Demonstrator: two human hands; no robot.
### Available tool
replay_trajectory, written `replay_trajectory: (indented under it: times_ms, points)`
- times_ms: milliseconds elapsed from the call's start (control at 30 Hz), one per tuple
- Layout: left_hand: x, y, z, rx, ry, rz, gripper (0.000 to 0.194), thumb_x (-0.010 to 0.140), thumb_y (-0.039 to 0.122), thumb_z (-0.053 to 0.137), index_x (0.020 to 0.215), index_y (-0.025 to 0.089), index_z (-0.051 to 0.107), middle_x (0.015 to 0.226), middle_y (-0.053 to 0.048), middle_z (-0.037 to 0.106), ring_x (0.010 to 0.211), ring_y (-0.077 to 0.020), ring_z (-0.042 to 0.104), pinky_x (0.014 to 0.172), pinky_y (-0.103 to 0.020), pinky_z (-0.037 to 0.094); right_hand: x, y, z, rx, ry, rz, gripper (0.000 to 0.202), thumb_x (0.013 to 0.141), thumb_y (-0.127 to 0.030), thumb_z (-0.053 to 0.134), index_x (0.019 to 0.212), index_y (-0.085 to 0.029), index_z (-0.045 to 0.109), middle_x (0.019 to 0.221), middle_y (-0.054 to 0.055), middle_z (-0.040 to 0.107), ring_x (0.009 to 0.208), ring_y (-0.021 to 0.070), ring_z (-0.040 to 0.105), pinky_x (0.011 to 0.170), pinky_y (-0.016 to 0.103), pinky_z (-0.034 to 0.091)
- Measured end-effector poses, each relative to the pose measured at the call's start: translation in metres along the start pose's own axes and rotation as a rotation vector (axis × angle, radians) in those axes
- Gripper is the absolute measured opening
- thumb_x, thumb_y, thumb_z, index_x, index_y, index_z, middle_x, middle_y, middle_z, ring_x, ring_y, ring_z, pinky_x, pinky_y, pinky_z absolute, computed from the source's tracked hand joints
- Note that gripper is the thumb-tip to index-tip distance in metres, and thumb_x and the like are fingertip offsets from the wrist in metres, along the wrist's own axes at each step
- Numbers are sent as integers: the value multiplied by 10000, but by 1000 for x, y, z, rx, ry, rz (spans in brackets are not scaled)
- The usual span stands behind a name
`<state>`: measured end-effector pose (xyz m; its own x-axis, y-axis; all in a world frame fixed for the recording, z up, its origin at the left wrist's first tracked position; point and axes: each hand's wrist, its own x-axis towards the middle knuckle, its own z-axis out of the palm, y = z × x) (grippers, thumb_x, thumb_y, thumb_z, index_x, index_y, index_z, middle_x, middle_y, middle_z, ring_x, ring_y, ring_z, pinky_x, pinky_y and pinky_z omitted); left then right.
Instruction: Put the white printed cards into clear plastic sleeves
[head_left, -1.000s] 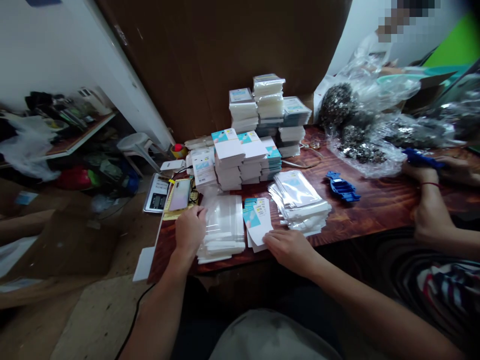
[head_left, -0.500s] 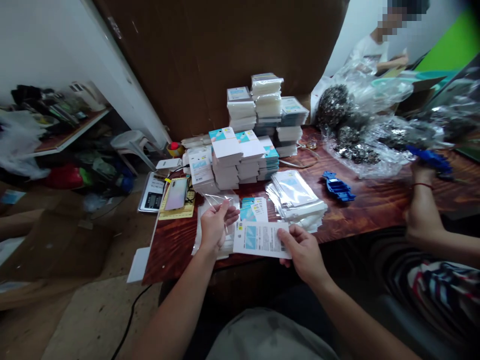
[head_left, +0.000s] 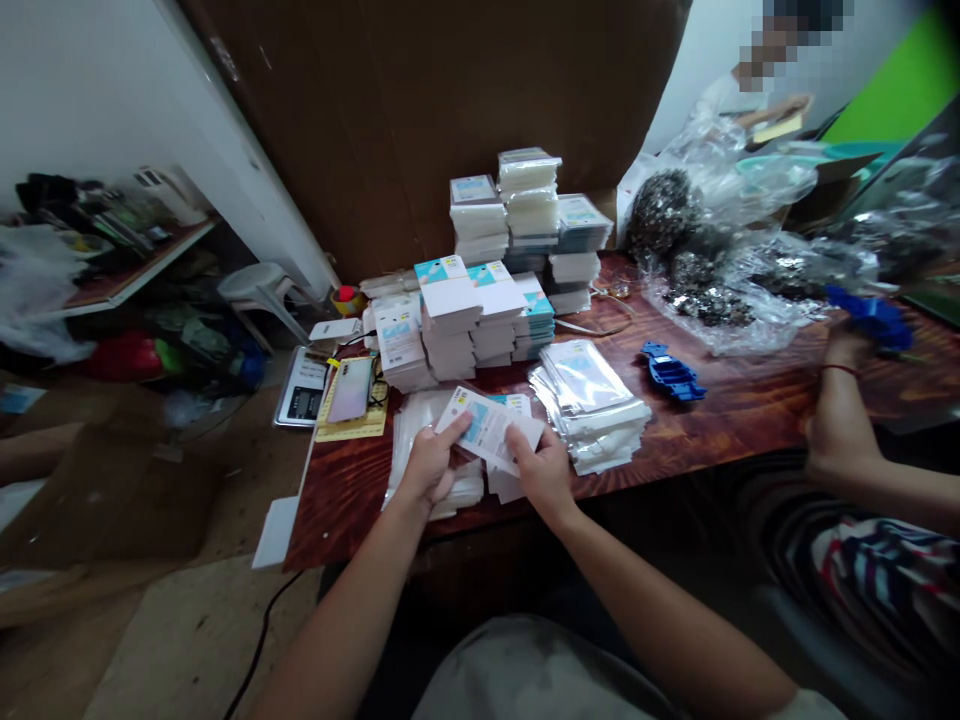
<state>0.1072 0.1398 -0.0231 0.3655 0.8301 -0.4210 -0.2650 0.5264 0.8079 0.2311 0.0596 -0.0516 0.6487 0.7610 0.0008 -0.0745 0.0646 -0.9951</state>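
Observation:
A printed white-and-blue card (head_left: 487,428) is held between my two hands above the table's front edge. My left hand (head_left: 431,465) pinches its left end, thumb on top. Some clear plastic seems to edge that end, but I cannot tell how far it covers the card. My right hand (head_left: 546,472) grips the right end with its thumb on the printed face. Beneath my left hand lies a pile of clear plastic bags (head_left: 409,440). More cards (head_left: 517,402) lie partly hidden under the held one. Just right of my hands is a stack of bagged cards (head_left: 592,385).
Stacked cards (head_left: 450,300) and taller bagged stacks (head_left: 480,220) stand at the back. Left are a phone (head_left: 349,390) and a scale (head_left: 301,385). Right are a blue plastic part (head_left: 671,372), bags of metal pieces (head_left: 712,290) and a co-worker's hand (head_left: 847,345) with another blue part.
My right hand has moved left with the card, bringing it to the bag in my left hand. Both hands now meet on the card. The co-worker's blue part has shifted slightly.

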Motion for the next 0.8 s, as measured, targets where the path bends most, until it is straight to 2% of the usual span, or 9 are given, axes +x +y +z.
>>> replay_trajectory:
  times_ms: [100,200,300,367,467,567,667,733,800]
  points:
    - [0,1,-2,-4,-102,-32,404,702,297,831,1039,125,690,926,-92,749,701,-189,692,617,-298,568,10,-1,21,88,-76,44,488,773,-440,731,1150,-174,570,1021,80,722,890,223,680,790,349,554]
    - [1,0,-2,-32,-127,12,390,726,296,809,1063,140,690,966,-89,750,732,-195,698,627,-286,567,17,-7,29,164,-208,74,491,768,-436,748,1156,-173,603,1095,93,719,969,224,677,862,355,545]
    - [1,3,-5,-55,-88,47,368,736,276,801,1056,130,691,982,-94,747,793,-209,702,684,-305,581,21,-13,15,202,-414,156,435,737,-455,773,1047,-165,680,1024,85,733,852,206,680,708,303,557]
    - [0,6,-9,-30,-92,0,365,743,279,798,1058,131,686,953,-92,744,770,-207,699,664,-317,587,23,-13,1,200,-500,188,416,705,-468,793,972,-163,700,919,65,733,712,171,653,581,263,525]
    - [-3,9,-13,59,-133,-74,369,731,285,811,1043,138,678,855,-72,733,677,-192,686,607,-320,586,23,-9,-9,124,-455,203,380,699,-516,788,750,-163,655,653,3,654,480,103,527,446,224,431]
    - [-5,11,-14,99,-198,-86,326,719,275,822,970,129,674,794,-58,714,617,-164,663,602,-310,583,20,-3,-3,-37,-379,161,451,722,-563,756,604,-192,527,500,-49,505,405,86,424,395,216,344]
    - [-5,12,-12,97,-203,-111,309,722,274,820,947,128,666,790,-63,708,628,-164,662,620,-316,585,18,-8,-5,-301,-266,-95,367,783,-537,707,727,-193,591,654,7,611,571,157,566,525,271,472]
    - [-5,14,-12,95,-163,-134,322,713,267,824,961,137,665,791,-62,706,646,-167,664,617,-313,581,16,-19,-14,-471,-203,-400,327,826,-420,676,1038,-174,639,1007,106,689,886,243,650,761,367,545]
    - [-5,15,-10,107,-146,-130,337,707,258,820,988,149,670,804,-49,701,635,-149,647,561,-264,547,15,-33,-24,-630,-344,-716,506,821,-256,631,1313,-176,544,1335,148,586,1224,294,543,1005,462,469]
